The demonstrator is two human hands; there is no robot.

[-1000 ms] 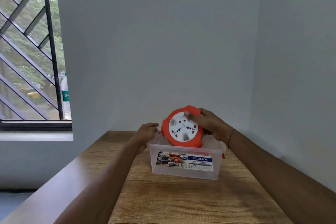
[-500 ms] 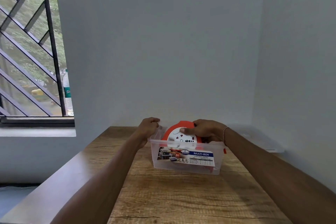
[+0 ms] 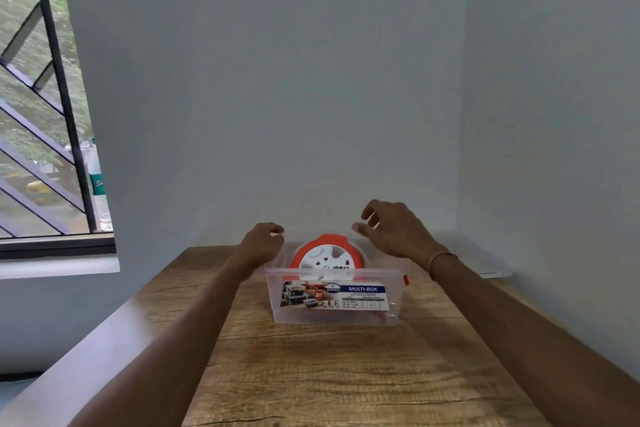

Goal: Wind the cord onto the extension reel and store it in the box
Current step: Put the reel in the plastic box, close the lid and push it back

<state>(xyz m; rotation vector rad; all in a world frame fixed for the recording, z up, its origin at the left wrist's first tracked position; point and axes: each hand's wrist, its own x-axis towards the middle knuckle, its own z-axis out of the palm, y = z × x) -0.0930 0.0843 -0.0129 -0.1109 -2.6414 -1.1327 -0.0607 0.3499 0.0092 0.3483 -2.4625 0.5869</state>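
Observation:
The orange extension reel (image 3: 325, 255), with its white socket face towards me, leans upright inside the clear plastic box (image 3: 332, 317). The box carries a blue and white label and stands on the wooden table (image 3: 346, 374). My left hand (image 3: 261, 246) grips the box's far left rim. My right hand (image 3: 394, 230) hovers just above and to the right of the reel with the fingers curled apart, holding nothing. The cord is not visible.
A clear lid (image 3: 485, 265) lies flat on the table to the right of the box, against the wall. Walls close in behind and on the right. A barred window (image 3: 45, 135) with a bottle (image 3: 98, 191) on its sill is at the left.
The reel has gone down from above the rim into the box. My right hand has let go of it and lifted away. My left hand has kept hold of the rim.

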